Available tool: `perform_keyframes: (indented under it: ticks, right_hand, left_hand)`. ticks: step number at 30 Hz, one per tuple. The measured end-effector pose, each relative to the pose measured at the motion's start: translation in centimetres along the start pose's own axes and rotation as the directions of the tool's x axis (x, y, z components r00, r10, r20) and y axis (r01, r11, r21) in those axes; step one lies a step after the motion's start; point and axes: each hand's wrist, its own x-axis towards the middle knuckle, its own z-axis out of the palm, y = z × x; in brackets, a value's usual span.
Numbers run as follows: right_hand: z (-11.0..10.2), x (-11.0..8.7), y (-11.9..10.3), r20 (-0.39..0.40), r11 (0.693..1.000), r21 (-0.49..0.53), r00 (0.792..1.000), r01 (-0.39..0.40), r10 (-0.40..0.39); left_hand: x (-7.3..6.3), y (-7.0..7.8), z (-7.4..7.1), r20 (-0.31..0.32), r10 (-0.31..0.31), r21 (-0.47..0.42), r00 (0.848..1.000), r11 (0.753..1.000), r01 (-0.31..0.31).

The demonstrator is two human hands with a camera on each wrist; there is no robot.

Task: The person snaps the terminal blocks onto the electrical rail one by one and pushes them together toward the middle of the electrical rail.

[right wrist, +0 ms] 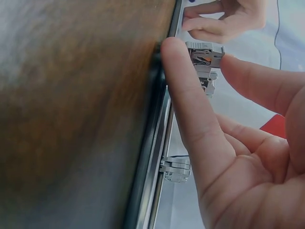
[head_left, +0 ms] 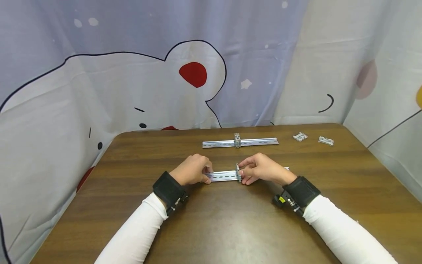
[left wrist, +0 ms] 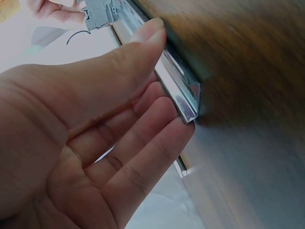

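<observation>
A slotted metal DIN rail [head_left: 224, 176] lies across the middle of the table. My left hand [head_left: 194, 169] grips its left end; in the left wrist view the thumb presses one side of the rail [left wrist: 178, 90] and the fingers are against the other. On the rail stands a grey terminal block [head_left: 237, 172], with my right hand [head_left: 258, 169] pinching it from the right. The right wrist view shows the thumb at the top of the block [right wrist: 206, 53] and one finger stretched alongside the rail. The right hand covers much of the rail's right part.
Behind, a second DIN rail [head_left: 217, 144] carries clipped-on terminal blocks [head_left: 237, 140]. Two loose terminal blocks, one [head_left: 300, 136] beside another [head_left: 326, 140], lie at the back right of the wooden table [head_left: 211, 223]. A printed curtain [head_left: 132, 91] hangs behind the table.
</observation>
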Motion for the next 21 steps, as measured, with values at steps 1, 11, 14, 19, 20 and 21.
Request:
perform_keyframes:
  ticks: [1, 11, 14, 19, 20, 21]
  right_hand:
    - [0.0, -0.1, -0.1, -0.002, 1.000, -0.007, 1.000, 0.001, -0.001]
    - [-0.8, -0.6, -0.4, -0.038, 0.993, -0.116, 0.999, -0.001, -0.004]
    - [-2.4, -0.6, 0.2, -0.136, 0.975, -0.220, 0.991, -0.012, -0.019]
    - [-6.4, -1.2, 1.5, -0.349, 0.830, -0.547, 0.931, -0.110, -0.106]
    - [-7.1, -1.4, 1.7, -0.373, 0.788, -0.598, 0.921, -0.145, -0.114]
    - [-7.8, -1.6, 1.8, -0.388, 0.754, -0.633, 0.915, -0.177, -0.111]
  left_hand:
    - [0.0, 0.0, 0.0, -0.003, 0.001, 0.000, 1.000, 1.000, -0.001]
    - [0.1, -0.2, 0.0, -0.003, 0.020, 0.002, 1.000, 1.000, -0.020]
    - [0.1, -0.2, 0.1, -0.003, 0.018, -0.005, 1.000, 1.000, -0.018]
    - [0.1, -0.2, 0.1, -0.002, 0.017, -0.002, 1.000, 1.000, -0.017]
    - [0.1, -0.2, 0.1, -0.002, 0.017, -0.003, 1.000, 1.000, -0.017]
    - [0.0, -0.3, 0.1, -0.003, 0.017, -0.003, 1.000, 1.000, -0.017]
